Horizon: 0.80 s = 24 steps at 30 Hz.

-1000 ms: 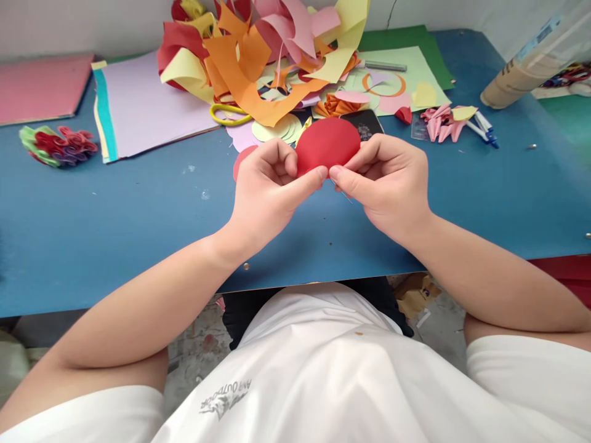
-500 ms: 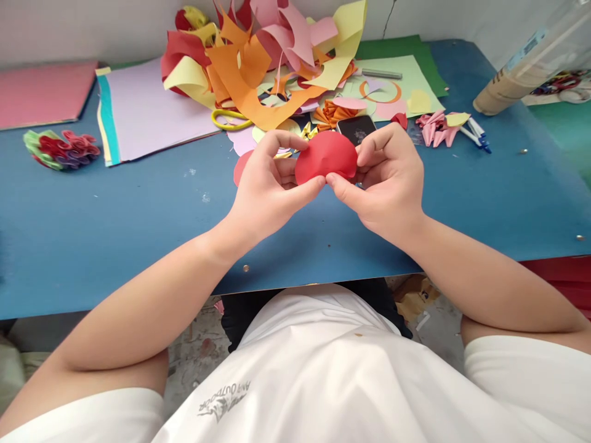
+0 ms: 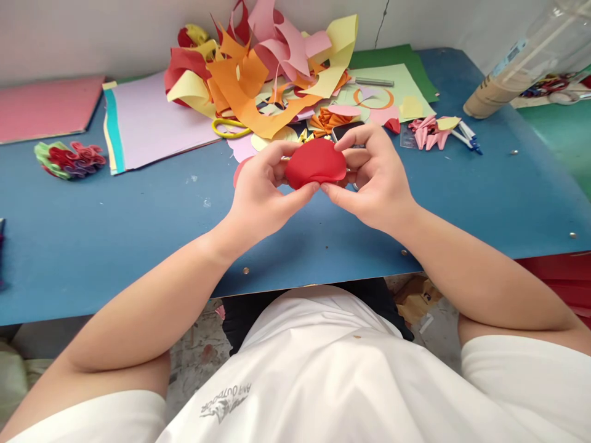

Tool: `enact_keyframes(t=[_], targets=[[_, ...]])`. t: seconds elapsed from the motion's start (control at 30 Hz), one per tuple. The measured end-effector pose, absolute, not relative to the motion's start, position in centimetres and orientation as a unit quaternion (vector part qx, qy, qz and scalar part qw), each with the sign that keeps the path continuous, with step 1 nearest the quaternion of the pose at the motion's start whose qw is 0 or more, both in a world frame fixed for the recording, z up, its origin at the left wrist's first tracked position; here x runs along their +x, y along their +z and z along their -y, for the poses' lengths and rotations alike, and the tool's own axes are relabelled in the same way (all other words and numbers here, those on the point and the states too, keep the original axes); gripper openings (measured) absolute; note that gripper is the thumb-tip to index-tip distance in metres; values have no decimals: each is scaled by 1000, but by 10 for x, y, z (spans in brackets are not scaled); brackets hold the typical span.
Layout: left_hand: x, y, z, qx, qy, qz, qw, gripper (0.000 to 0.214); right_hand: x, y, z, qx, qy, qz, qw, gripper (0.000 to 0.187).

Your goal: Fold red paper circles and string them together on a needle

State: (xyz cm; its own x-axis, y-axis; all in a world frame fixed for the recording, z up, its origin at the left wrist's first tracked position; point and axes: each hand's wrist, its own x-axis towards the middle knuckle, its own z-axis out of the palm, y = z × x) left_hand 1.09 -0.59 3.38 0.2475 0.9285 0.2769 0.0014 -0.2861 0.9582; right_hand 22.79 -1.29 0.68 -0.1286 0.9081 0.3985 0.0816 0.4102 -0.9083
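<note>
1. The person wears a white shirt (image 3: 332, 369) of smooth, plain cloth that creases softly across the front.
2. Low on the shirt's front, toward the left side, sits a grey printed logo (image 3: 226, 395). It is a small jagged emblem beside block letters that include "OUTDOOR", upside down when seen from above the wearer.
3. The left sleeve (image 3: 92, 418) and the right sleeve (image 3: 521, 375) are short and white, ending on the upper arms.
4. Below the sleeves both forearms are bare, as are the left hand (image 3: 261, 191) and the right hand (image 3: 373, 184).
5. A tiny brownish speck (image 3: 356, 336) marks the shirt near its middle.
6. Past the shirt, near-black cloth (image 3: 235, 314) covers the lap; I cannot tell what garment it is.
</note>
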Motion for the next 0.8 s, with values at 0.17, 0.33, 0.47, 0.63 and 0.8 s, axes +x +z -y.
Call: enact_keyframes(t=[0.17,0.33,0.47,0.63,0.8], targets=[[9,34,8,650,496,-369,441,39,232,7,11,-383,379,639,549,73],[10,40,11,631,497,-385,454,34,251,14,2,-369,332,661,563,56],[11,38,7,585,521,-378,493,41,260,14,-7,-402,277,660,570,44],[14,29,2,518,505,-376,579,37,242,11,1,-400,353,632,562,36],[16,24,4,512,451,-376,627,32,229,15,13,-393,338,677,523,38]])
